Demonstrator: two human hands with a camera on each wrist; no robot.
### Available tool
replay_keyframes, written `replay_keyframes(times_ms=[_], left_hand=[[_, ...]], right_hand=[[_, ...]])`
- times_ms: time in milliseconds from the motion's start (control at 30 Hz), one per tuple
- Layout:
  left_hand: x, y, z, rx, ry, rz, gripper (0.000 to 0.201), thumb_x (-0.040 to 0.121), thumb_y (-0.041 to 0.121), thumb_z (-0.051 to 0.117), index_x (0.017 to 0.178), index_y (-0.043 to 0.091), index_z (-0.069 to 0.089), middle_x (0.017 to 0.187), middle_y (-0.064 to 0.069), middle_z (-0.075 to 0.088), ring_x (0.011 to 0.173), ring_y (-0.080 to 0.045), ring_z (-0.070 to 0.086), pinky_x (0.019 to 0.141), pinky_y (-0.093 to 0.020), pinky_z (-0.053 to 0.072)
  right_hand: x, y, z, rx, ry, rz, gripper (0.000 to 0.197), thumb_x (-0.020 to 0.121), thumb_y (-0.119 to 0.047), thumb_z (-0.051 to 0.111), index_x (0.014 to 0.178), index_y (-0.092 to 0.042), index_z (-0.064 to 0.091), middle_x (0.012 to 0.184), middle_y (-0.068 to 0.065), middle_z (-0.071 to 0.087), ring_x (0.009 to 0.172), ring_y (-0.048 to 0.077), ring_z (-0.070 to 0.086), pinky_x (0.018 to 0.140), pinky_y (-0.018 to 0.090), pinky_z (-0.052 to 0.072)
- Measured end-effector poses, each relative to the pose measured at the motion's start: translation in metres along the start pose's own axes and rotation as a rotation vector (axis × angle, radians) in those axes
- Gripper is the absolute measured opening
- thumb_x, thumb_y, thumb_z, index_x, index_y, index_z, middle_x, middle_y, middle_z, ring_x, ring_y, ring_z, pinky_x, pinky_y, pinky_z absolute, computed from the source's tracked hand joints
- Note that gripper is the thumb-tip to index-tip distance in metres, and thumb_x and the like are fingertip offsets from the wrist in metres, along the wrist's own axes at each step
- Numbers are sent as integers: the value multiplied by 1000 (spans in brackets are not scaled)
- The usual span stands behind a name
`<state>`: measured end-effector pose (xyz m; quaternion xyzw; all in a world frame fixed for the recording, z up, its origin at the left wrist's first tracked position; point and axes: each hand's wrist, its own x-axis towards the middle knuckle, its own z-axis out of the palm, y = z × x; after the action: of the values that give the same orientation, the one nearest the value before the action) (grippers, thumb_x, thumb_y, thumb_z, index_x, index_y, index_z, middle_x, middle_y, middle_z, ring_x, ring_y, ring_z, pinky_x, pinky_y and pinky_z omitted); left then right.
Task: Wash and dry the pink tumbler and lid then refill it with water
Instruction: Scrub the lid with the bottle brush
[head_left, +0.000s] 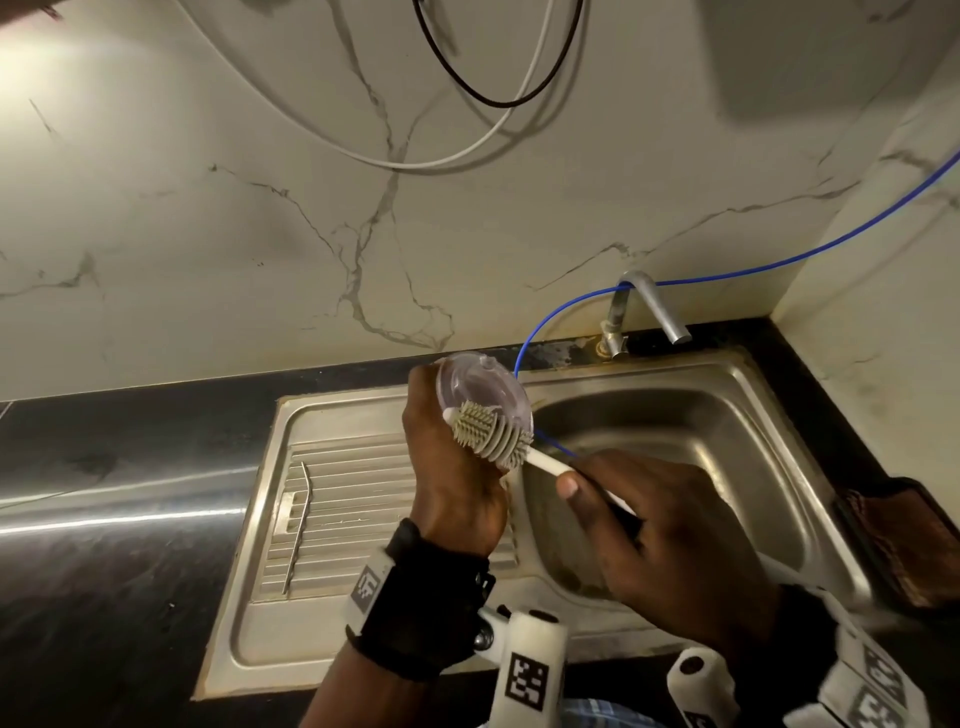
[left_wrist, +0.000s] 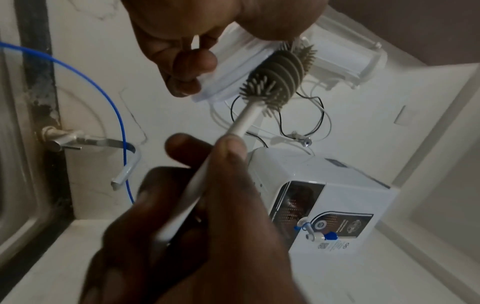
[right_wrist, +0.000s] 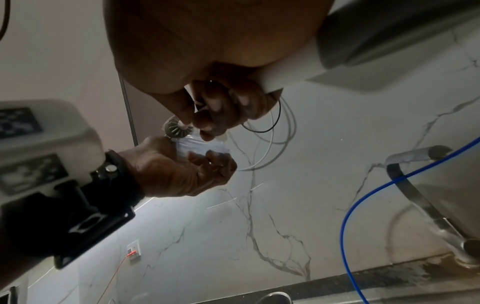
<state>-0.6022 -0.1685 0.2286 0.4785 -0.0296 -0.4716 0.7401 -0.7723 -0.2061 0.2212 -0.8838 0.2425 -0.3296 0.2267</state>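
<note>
Two hands over one sink (head_left: 748, 395). Right hand (head_left: 670, 530) grips one brush (head_left: 493, 434) by its white handle. Left hand (head_left: 457, 467) holds one clear lid (head_left: 483, 387), brush head against it. One metal straw (head_left: 297, 525) on drainboard. One tap (head_left: 649, 306), one blue tube (head_left: 779, 262) behind.

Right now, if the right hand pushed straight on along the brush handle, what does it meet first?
The right hand points the brush up-left at the clear lid that the left hand holds over the sink. The bristles already look pressed on the lid, so lid first, probably then the left hand's fingers behind it.
</note>
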Motion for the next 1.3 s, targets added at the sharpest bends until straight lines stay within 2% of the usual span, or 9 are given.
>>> replay_keyframes(times_ms=[167, 333, 467, 567, 667, 800, 967, 1100, 1300], left_hand=[[-12, -13, 5, 41, -26, 50, 47, 110, 45, 39, 84, 13, 60, 67, -4, 46, 58, -18, 39, 44, -23, 32], [-15, -15, 2, 11, -109, 85, 63, 113, 24, 41, 56, 32, 67, 61, -2, 51, 61, -25, 36, 45, -27, 35], [-9, -9, -6, -28, -109, 100, 24, 95, 36, 61, 78, 20, 69, 73, -7, 53, 54, -26, 39, 35, -20, 30], [-5, -8, -14, 22, -71, 82, 63, 65, 45, 83, 109, 7, 59, 86, -10, 59, 65, -28, 55, 39, -23, 42], [-2, -9, -25, -44, -22, 94, 28, 97, 35, 72, 107, 10, 62, 94, -12, 62, 66, -22, 68, 49, -33, 58], [0, -5, -38, 35, 37, 132, 132, 20, 58, 102, 130, -1, 59, 110, -24, 63, 92, -37, 63, 72, -42, 51], [6, -11, -72, 71, 124, 96, 72, 59, 35, 82, 122, 9, 61, 122, -27, 67, 108, -41, 70, 66, -40, 60], [12, -8, -108, 55, 170, -6, 37, 95, 42, 64, 120, 14, 66, 114, -13, 72, 95, -24, 71, 62, -33, 59], [24, -10, -172, 450, 329, -4, 21, 106, 44, 58, 109, 30, 74, 106, 8, 79, 111, -24, 72, 79, -40, 59]], right_hand=[[15, -4, -3, 41, 13, 40, 31, 104, -37, 50, 84, -19, 67, 66, -10, 55, 57, 11, 53, 53, 36, 42], [26, 13, -4, 58, 20, 90, 28, 104, -36, 50, 82, -24, 63, 63, -13, 53, 58, 9, 54, 56, 30, 42], [15, 19, 2, 79, 4, 112, 31, 104, -36, 50, 77, -24, 59, 57, -11, 49, 54, 11, 53, 53, 28, 40], [0, 20, 11, 99, -29, 151, 39, 103, -43, 47, 75, -20, 61, 55, -5, 49, 52, 13, 51, 51, 24, 37], [-12, 25, 16, 128, -97, 180, 43, 102, -47, 46, 76, -17, 62, 54, 0, 48, 49, 15, 48, 49, 22, 33], [-20, 30, 18, 124, -189, 204, 39, 102, -47, 46, 75, -21, 59, 56, -6, 46, 51, 13, 47, 51, 23, 33], [-28, 38, 31, 201, -248, 307, 29, 104, -41, 54, 79, -28, 64, 60, -11, 54, 53, 11, 52, 51, 14, 32], [-25, 42, 50, 221, -275, 355, 32, 103, -37, 54, 80, -19, 67, 59, -2, 57, 55, 18, 55, 52, 29, 40], [-18, 57, 68, 258, -305, 446, 18, 93, -18, 56, 84, -19, 72, 59, 3, 59, 52, 21, 55, 55, 45, 48]])
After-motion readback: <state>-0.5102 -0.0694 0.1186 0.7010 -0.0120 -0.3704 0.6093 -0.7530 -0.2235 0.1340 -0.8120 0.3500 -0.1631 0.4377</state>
